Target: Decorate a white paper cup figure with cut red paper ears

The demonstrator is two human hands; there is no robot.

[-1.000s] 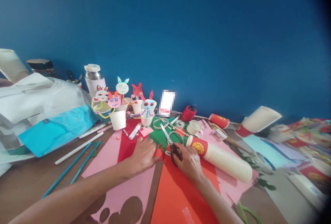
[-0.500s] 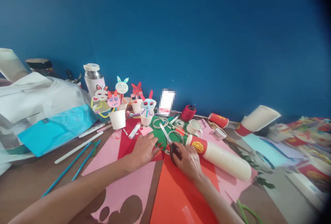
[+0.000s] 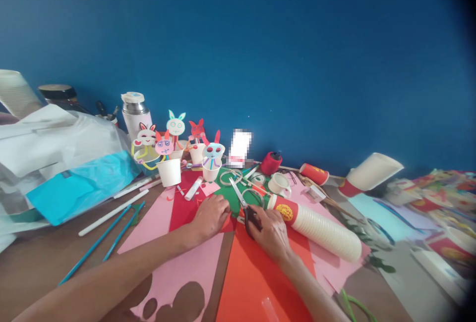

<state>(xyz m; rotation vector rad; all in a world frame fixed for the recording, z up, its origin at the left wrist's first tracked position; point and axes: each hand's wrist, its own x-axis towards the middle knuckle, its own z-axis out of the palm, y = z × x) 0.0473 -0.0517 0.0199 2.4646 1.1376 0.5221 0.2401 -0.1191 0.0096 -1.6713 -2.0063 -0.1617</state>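
Observation:
My right hand (image 3: 273,230) is wrapped round the dark handles of a pair of scissors (image 3: 241,194). The blades point away from me over green paper (image 3: 232,198) and are slightly apart. To the left, my left hand (image 3: 211,215) is closed, fingers curled under, above red paper (image 3: 182,208). A bit of orange-red shows by its fingertips, but what they hold is hidden. Close beyond it lie a glue stick (image 3: 194,188) and a small pink paper scrap (image 3: 210,187). An orange sheet (image 3: 260,277) lies below my right hand.
Several white cups with paper rabbit figures, one a white cup (image 3: 169,172), stand at the back left near a thermos (image 3: 136,114). A stack of paper cups (image 3: 327,230) lies right of my right hand. Pink paper with cut-out holes (image 3: 174,267) lies in front.
My left hand's fingers have curled in from a more spread pose, and the red-orange bits at its fingertips are now mostly covered. The scissors and right hand have barely moved.

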